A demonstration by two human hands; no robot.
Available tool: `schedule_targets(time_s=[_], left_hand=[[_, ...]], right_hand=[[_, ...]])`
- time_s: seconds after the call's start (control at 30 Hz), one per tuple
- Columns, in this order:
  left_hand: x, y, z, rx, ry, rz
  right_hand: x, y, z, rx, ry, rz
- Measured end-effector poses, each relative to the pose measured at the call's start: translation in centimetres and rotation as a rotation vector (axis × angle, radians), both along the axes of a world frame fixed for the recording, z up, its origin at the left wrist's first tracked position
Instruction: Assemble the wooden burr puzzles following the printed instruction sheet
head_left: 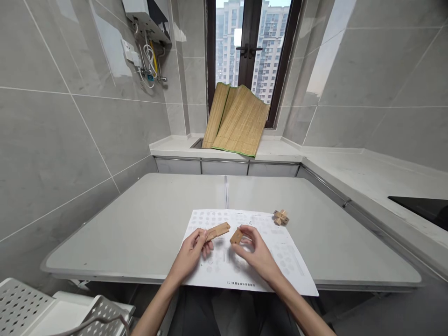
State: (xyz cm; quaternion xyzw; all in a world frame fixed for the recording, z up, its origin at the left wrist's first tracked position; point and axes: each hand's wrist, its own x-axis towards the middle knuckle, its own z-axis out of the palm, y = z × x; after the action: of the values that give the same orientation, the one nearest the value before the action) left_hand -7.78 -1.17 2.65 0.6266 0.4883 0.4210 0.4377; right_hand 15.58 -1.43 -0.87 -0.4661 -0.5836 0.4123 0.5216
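My left hand (193,251) holds a notched wooden puzzle bar (219,230) by its near end, the bar pointing up and to the right. In my right hand (255,251) a second, shorter wooden piece (236,236) is pinched between the fingertips, a little apart from the bar. Both hands hover over a white printed sheet (287,261) lying at the front edge of the grey table (140,224). An assembled wooden cross-shaped puzzle (281,217) rests at the sheet's far right corner.
Rolled bamboo mats (238,119) lean against the window at the back counter. A white perforated rack (21,305) stands at the lower left. A black cooktop (423,207) is set in the right counter. A wall-mounted heater (147,18) hangs upper left.
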Motion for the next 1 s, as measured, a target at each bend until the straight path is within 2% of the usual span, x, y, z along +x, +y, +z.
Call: schedule_targets(time_s=[0.07,0.13,0.3,0.4,0.6,1.0], left_hand=[[0.6,-0.6,1.1,-0.131,-0.126,-0.076],[1.4,-1.3,2.0,-0.194,-0.195,-0.103],[3.0,-2.8,3.9,-0.292,-0.318,-0.232],[3.5,-3.4,4.5,-0.342,-0.390,-0.258],[3.8,-3.6,4.6,-0.356,-0.387,-0.282],[3.5,-4.0,4.8,-0.369,-0.322,-0.326]], right_hand=[[1.3,-0.7,1.2,0.055,0.166,0.064],[2.1,-1.7,2.3,0.114,0.250,0.102],[3.0,-4.1,4.6,0.202,0.224,0.193],[3.4,-4.9,5.3,0.246,0.173,0.232],[4.0,-5.3,5.8,0.287,0.127,0.259],[4.5,-5.6,5.4,0.175,0.140,0.345]])
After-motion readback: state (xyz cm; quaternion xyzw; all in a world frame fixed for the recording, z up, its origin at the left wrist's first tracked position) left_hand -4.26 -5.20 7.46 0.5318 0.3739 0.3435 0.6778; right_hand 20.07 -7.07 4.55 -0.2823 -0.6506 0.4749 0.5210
